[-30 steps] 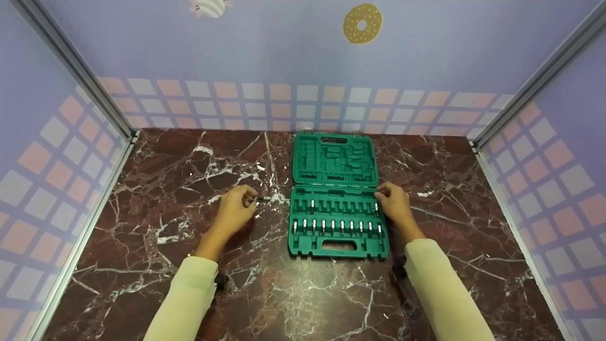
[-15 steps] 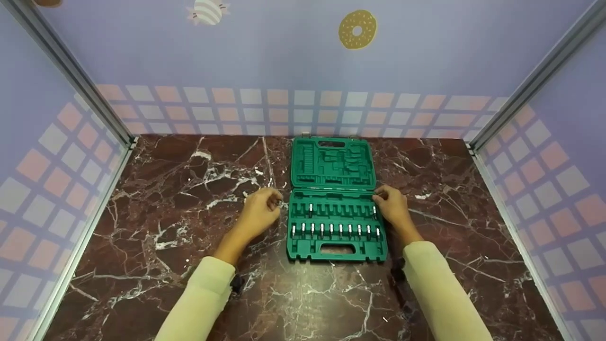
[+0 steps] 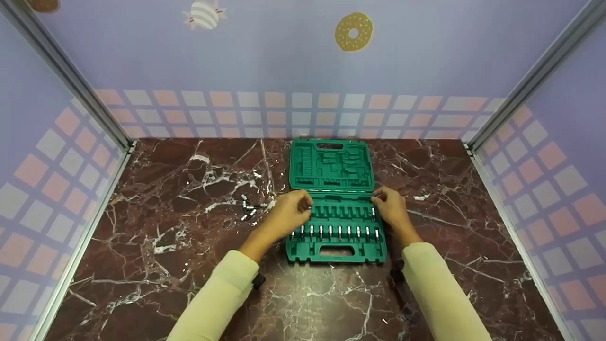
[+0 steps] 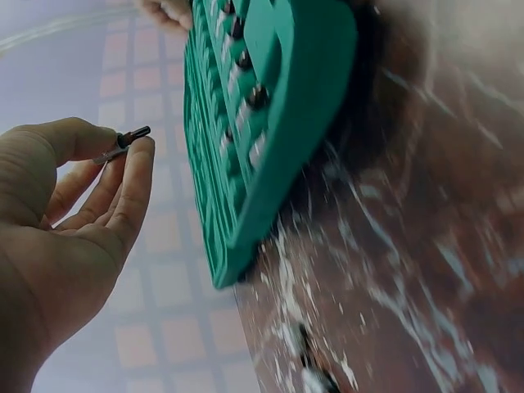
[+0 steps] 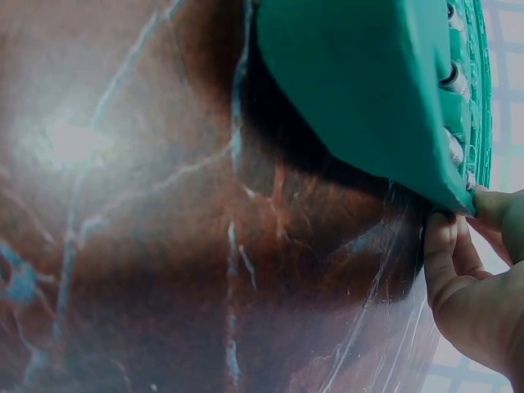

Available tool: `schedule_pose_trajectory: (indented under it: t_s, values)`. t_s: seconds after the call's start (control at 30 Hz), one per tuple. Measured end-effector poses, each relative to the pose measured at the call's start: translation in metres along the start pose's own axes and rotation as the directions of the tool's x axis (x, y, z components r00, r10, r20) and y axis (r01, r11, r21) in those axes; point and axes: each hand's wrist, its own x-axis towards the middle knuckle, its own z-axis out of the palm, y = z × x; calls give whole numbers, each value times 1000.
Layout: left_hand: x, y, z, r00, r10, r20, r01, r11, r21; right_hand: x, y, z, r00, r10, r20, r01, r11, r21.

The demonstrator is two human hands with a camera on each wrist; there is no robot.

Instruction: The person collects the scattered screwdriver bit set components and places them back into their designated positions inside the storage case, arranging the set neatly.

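An open green tool case (image 3: 362, 246) lies at the middle of the marble table, its empty lid (image 3: 331, 163) folded back. A row of silver bits (image 3: 338, 231) stands in the tray. My left hand (image 3: 305, 208) hovers over the left end of the tray's upper row. In the left wrist view the left hand (image 4: 123, 146) pinches a small dark bit (image 4: 133, 135) between thumb and fingers, next to the tool case (image 4: 270, 123). My right hand (image 3: 381, 201) holds the case's right edge. In the right wrist view its fingers (image 5: 446, 254) curl against the case's corner (image 5: 368, 98).
Several loose silver bits (image 3: 251, 209) lie on the marble table (image 3: 165, 255) just left of the case. Tiled lilac walls (image 3: 303, 111) with metal corner posts (image 3: 71, 80) close in the table at the back and on both sides.
My left hand moved right from the loose bits on the table to the case's upper row, carrying a bit. The right hand stayed on the case's right edge.
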Motion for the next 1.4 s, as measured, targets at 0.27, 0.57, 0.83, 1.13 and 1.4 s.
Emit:
schedule_pose_trajectory:
  t_s: [0.27,0.57,0.83,1.13,1.4]
  values:
    - [19,15,25,994,-22,106,26,999,-34,0,1,1,1000,2,-1,-2,1000,9]
    - [40,29,47,987,-18,162,24,999,-34,1,2,0,1000,-22,-7,22,1000,0]
    - [61,42,66,973,-65,220,76,996,-44,2,1,1,999,-12,-29,12,1000,-2]
    - [76,44,88,963,-96,252,95,995,14,0,1,4,1000,-9,-13,9,1000,3]
    - [90,47,102,960,-129,250,110,990,89,2,1,1,1000,-18,-15,18,1000,-12]
